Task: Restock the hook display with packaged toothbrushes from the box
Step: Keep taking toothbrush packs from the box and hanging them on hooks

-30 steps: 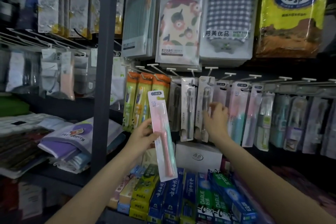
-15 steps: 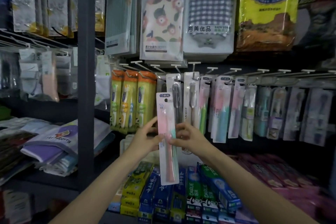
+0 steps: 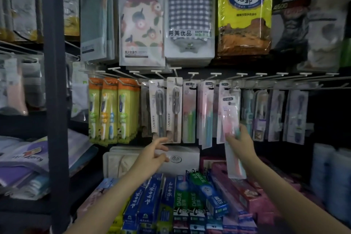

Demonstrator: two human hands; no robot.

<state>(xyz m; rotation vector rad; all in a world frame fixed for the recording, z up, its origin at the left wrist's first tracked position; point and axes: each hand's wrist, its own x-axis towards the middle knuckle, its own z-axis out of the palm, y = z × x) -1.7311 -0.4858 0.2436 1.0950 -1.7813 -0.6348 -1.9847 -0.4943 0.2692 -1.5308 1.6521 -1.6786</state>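
While both arms reach toward the shelving:
Right hand (image 3: 242,141): grips pink toothbrush pack (image 3: 232,135) before the hook row (image 3: 247,77).
Left hand (image 3: 152,155): empty, fingers loosely spread.
Shelf below: toothpaste boxes (image 3: 182,201).
Room: dim shop aisle.

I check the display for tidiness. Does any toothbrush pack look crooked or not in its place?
Only the pink toothbrush pack that the right hand grips: it tilts and is not yet on a hook. The hung packs look straight. The left hand holds nothing.

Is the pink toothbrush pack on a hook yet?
Not yet. The right hand grips the pink toothbrush pack, whose top hole sits below the white hooks.
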